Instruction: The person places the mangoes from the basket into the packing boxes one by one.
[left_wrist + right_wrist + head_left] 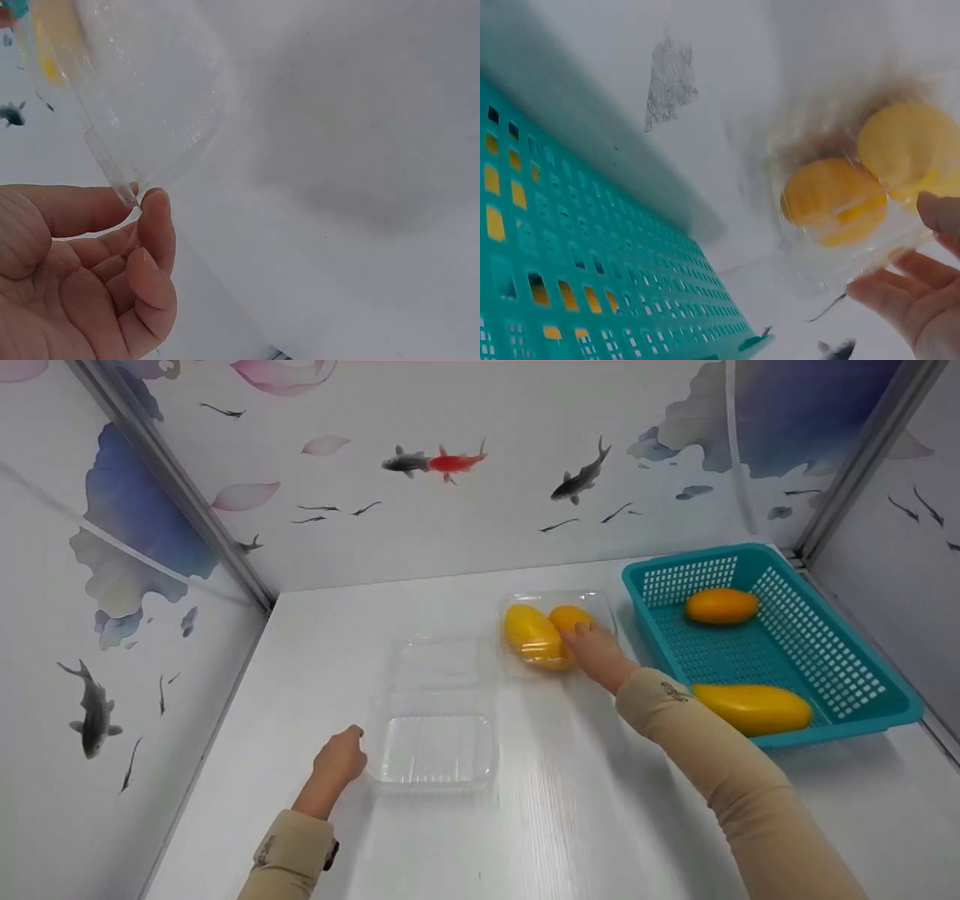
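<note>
My left hand (339, 757) pinches the left edge of an open, empty clear plastic clamshell box (435, 750), thumb against fingertips in the left wrist view. Farther back and to the right stands another clear plastic box (598, 601), closed over a long yellow mango (525, 630) and a more orange mango (571, 616). My right hand (596, 652) grips this filled box at its near right side. The right wrist view shows the thumb over the box and the other fingers (885, 292) along its edge.
A teal plastic basket (832, 727) stands right of the filled box, close beside my right forearm. Inside it lie an orange mango (721, 606) at the back and a large yellow mango (757, 709) at the front. Printed panels wall the white table (525, 825) on three sides.
</note>
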`<state>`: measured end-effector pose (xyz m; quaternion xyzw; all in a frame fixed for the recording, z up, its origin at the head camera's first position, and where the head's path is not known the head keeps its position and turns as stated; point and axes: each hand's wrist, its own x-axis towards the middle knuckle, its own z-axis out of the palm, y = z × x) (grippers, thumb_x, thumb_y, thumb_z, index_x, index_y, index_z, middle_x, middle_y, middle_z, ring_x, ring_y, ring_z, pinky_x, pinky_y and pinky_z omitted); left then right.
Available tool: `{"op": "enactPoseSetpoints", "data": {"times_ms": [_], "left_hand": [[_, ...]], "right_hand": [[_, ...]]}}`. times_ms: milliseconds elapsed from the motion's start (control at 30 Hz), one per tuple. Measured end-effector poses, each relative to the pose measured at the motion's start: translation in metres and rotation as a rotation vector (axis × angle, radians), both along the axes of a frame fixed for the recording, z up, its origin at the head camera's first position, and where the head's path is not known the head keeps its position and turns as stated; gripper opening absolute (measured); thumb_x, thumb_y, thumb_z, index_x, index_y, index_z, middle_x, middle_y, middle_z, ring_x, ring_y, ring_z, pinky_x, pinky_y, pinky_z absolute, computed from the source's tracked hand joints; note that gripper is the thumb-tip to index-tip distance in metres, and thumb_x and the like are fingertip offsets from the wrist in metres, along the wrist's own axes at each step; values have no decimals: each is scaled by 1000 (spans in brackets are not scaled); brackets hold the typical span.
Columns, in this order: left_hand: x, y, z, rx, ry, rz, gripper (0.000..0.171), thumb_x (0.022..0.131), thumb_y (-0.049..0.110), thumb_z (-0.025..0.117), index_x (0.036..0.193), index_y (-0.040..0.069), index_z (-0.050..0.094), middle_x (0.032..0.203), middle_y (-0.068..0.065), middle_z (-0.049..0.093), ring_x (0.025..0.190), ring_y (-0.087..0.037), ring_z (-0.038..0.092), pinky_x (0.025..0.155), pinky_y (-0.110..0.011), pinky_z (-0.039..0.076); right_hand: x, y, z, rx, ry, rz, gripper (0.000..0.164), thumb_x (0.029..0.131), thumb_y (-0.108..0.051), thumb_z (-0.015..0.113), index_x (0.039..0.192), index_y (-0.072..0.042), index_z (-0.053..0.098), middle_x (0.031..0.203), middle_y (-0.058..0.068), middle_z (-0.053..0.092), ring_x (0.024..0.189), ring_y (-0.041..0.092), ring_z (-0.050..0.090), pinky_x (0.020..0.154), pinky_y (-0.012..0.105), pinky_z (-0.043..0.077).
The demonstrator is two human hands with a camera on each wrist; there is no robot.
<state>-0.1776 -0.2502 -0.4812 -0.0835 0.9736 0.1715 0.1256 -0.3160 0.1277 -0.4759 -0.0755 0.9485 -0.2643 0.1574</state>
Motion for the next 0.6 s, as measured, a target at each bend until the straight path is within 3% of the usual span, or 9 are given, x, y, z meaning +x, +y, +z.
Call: {"op": "enactPoseSetpoints", "data": {"times_ms": [67, 100, 200, 300, 400, 500, 600], "left_hand": [[7, 3, 2, 8, -23, -9, 35, 86, -1, 50, 119, -12, 48, 107, -29, 58, 87, -33, 60, 74, -39, 51], [11, 5, 3, 16, -36, -15, 34, 86, -2, 51, 118, -12, 48, 104, -28, 59, 82, -31, 60, 69, -37, 51], [22, 10, 5, 49, -69, -37, 34, 83, -5, 53, 115, -13, 48, 95, -25, 60, 71, -24, 57, 60, -33, 51], [31, 16, 8, 67, -115, -81, 38, 80, -9, 55, 116, -17, 45, 87, -24, 59, 63, -22, 55, 52, -30, 49], [40, 21, 11, 82, -187, -117, 45, 79, -12, 56, 120, -19, 40, 81, -22, 59, 54, -19, 54, 47, -27, 46], [46, 24, 12, 126, -273, -133, 43, 79, -10, 59, 119, -16, 43, 76, -17, 59, 47, -16, 54, 45, -26, 45], [47, 29, 10, 207, -334, -153, 41, 79, -5, 62, 117, -10, 47, 73, -13, 59, 46, -14, 55, 47, -26, 47]], "right_hand": [[-6, -1, -9, 135, 211, 81, 43, 98, -23, 43, 137, -8, 34, 140, 21, 30, 124, 40, 30, 105, 57, 25], [-8, -2, -13, 164, 297, 83, 39, 97, -18, 45, 134, -6, 37, 135, 22, 33, 120, 40, 32, 104, 56, 28], [-13, -2, -23, 164, 412, 33, 34, 96, -13, 47, 128, -4, 41, 122, 21, 39, 110, 38, 39, 101, 53, 34], [-18, -1, -30, 134, 422, -26, 32, 97, -13, 44, 127, -4, 42, 116, 20, 44, 103, 36, 44, 98, 50, 39], [-23, -2, -32, 251, 431, -12, 36, 95, -9, 47, 130, -2, 41, 111, 22, 49, 95, 36, 52, 89, 47, 47], [-29, -5, -30, 279, 362, -21, 39, 96, -13, 46, 133, -2, 38, 111, 23, 53, 88, 36, 56, 84, 46, 50], [-35, -8, -26, 198, 245, -55, 42, 97, -17, 43, 135, -2, 36, 117, 22, 53, 92, 35, 56, 90, 47, 46]]}}
